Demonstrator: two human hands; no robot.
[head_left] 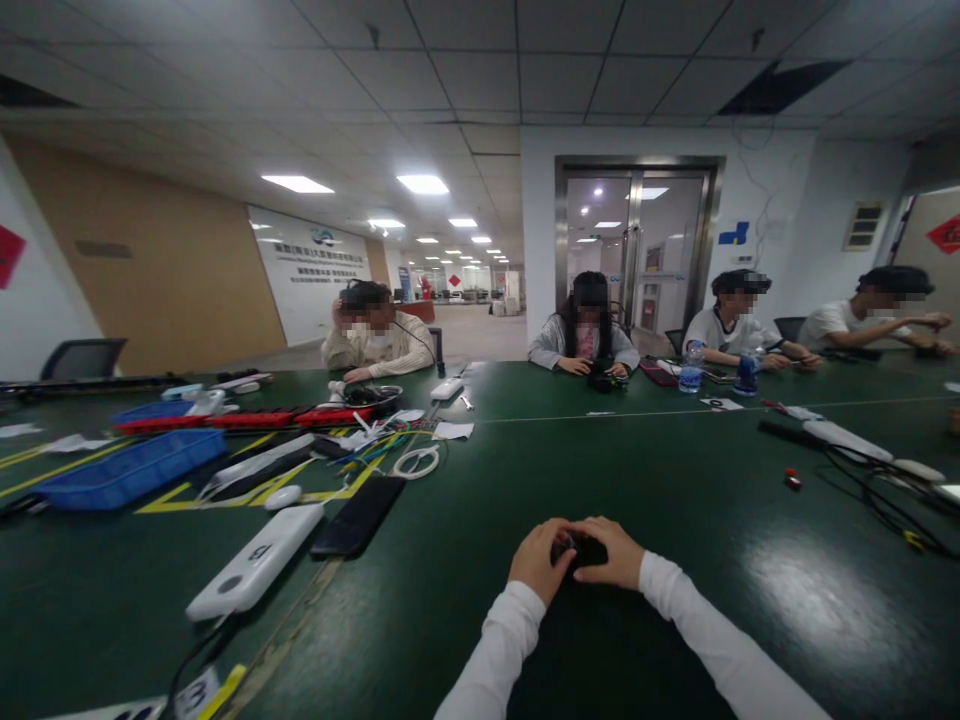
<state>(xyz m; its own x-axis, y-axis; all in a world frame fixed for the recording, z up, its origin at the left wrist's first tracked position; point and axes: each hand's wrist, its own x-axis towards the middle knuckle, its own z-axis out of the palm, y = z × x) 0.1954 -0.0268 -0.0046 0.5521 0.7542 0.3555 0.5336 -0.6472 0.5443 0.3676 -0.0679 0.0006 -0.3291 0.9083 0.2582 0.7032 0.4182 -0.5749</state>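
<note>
On the green table [465, 510], close in front of me, both of my hands are curled around a small dark object [564, 545]. My left hand [540, 562] wraps its left side, with thumb and fingers bent inward. From the right, my right hand [613, 553] closes round it, fingertips meeting those of the left at the top. The fingers cover much of the object, and its exact shape is too dark to tell. White sleeves cover both forearms.
Left lie a black phone [358, 516], a white power bank [256, 562], a blue tray [135, 470] and cables. A small red item [792, 479] and black cables [862, 485] are right. Several people sit across, near two bottles [691, 368].
</note>
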